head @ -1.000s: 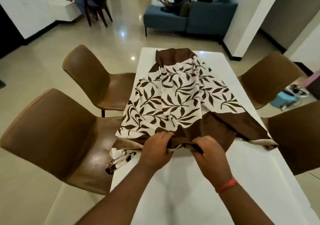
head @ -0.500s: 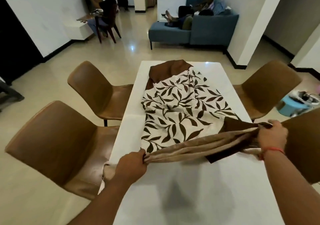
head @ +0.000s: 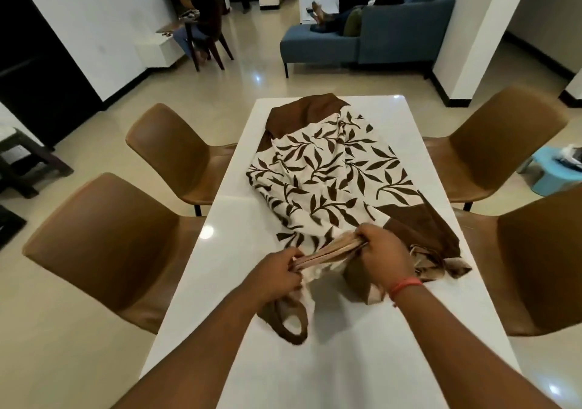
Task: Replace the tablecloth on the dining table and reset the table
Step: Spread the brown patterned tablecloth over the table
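Tablecloth [head: 327,175], white with brown leaves and a brown border, lying crumpled along the middle of a white desk [head: 362,361], from the centre of the frame down toward the lower middle; its near edge is gathered into a tight bunch held between both hands. Left hand [head: 277,270], lower centre, fingers curled around the left end of the bunch; a loop of brown border hangs below this grip onto the desk. Right hand [head: 382,251], just right of centre, fingers closed over the right end of the bunch, a red band [head: 404,285] on its wrist; more folded cloth spills to the right of it. Brown chairs stand at the desk sides: two at left [head: 104,244] [head: 176,153], two at right [head: 491,137] [head: 541,260]. Blue sofa [head: 393,37] at upper right, with people lying on it; seated person [head: 204,21] at upper left; blue tub [head: 554,172] at the right edge.
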Motion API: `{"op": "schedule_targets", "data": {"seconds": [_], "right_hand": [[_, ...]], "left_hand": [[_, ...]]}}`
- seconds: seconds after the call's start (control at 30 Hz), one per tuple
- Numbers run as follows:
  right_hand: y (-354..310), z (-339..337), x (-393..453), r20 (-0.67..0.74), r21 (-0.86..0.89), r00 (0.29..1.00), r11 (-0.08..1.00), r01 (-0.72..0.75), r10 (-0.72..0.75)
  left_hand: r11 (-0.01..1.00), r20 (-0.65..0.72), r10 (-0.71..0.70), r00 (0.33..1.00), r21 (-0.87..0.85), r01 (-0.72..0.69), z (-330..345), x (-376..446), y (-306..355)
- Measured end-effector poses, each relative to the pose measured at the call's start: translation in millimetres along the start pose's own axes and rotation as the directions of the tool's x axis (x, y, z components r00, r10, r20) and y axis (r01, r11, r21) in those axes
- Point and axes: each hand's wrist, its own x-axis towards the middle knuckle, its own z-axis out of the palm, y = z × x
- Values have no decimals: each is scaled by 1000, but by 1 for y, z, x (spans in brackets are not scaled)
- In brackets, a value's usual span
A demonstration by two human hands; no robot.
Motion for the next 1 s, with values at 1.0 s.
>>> {"op": "schedule_targets", "data": {"seconds": [1.0], "right_hand": [[-10, -93, -64, -384, 643, 860, 766, -12, 336]], "left_hand": [[882, -299, 469, 831, 106, -460, 23, 48, 65]]}}
